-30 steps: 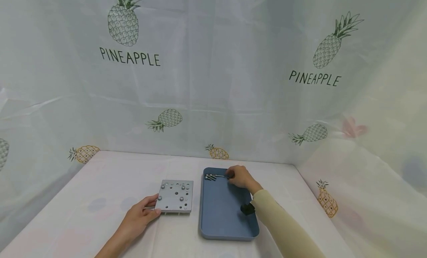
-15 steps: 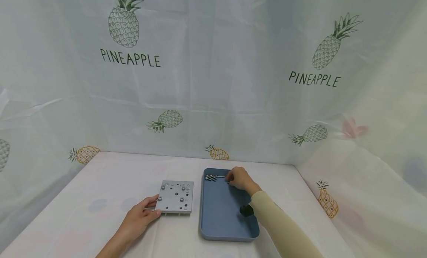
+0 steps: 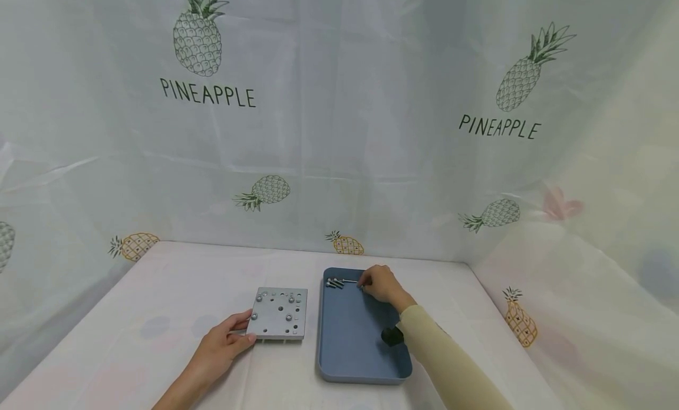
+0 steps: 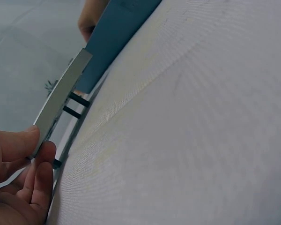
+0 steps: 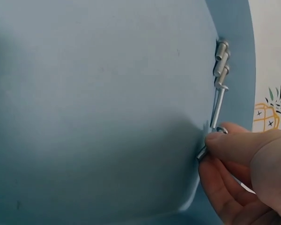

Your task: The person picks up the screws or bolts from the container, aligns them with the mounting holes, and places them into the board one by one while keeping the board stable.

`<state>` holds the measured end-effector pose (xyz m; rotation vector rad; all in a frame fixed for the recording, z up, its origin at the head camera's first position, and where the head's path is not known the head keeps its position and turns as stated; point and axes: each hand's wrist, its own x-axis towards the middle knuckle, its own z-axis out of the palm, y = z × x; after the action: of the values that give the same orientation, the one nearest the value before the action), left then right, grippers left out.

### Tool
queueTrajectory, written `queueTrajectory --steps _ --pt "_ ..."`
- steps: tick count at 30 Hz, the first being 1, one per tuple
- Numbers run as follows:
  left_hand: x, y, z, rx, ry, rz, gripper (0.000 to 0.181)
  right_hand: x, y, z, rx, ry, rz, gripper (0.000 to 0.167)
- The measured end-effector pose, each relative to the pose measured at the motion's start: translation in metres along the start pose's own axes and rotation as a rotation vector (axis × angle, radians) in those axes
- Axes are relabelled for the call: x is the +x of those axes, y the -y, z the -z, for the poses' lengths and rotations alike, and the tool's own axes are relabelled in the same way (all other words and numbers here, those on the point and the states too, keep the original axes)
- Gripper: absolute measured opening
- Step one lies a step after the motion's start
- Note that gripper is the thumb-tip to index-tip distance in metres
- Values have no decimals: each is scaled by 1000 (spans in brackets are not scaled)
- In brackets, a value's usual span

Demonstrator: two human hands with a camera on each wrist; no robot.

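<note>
Nearby, bolts (image 5: 222, 64) in tray (image 3: 350, 339), right hand (image 3: 381, 283) hiding one corner, curtain (image 3: 366, 103) behind.

Blue tray (image 3: 355, 339), silver plate (image 3: 274, 323), pale-yellow sleeve (image 3: 451, 357), whitish curtain (image 3: 382, 103) — pineapple-printed

This looks like a small curtained-off work corner; whether in a home or a workshop, I cannot tell. A pale curtain (image 3: 366, 133) hangs behind and on both sides, printed with pineapples (image 3: 197, 43) and matching lettering (image 3: 207, 93), a household sort of pattern. The tabletop (image 3: 185, 280) is white with faint pastel blotches and creased like cloth. The metal plate (image 3: 276, 323) and the screws (image 5: 221, 65) in the tray (image 3: 350, 339) suggest bench work.
</note>
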<state>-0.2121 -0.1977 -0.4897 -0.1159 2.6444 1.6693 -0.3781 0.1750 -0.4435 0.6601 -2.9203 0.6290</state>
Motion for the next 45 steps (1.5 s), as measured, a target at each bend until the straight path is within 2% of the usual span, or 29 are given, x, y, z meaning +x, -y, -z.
queueTrajectory --steps 9,15,21,35,45 --pt "-1 -1 0 -2 -1 -2 63 0 0 2 35 -28 0 12" --pt "-1 -1 0 3 -1 -1 63 2 2 2 53 -40 40 11" --pt "-1 1 0 2 -2 -4 62 5 11 4 101 -50 82 10" --pt "-1 1 0 10 1 2 63 8 40 6 236 -37 81 10" --pt "0 2 -1 8 -4 1 62 8 49 3 337 -27 80 13"
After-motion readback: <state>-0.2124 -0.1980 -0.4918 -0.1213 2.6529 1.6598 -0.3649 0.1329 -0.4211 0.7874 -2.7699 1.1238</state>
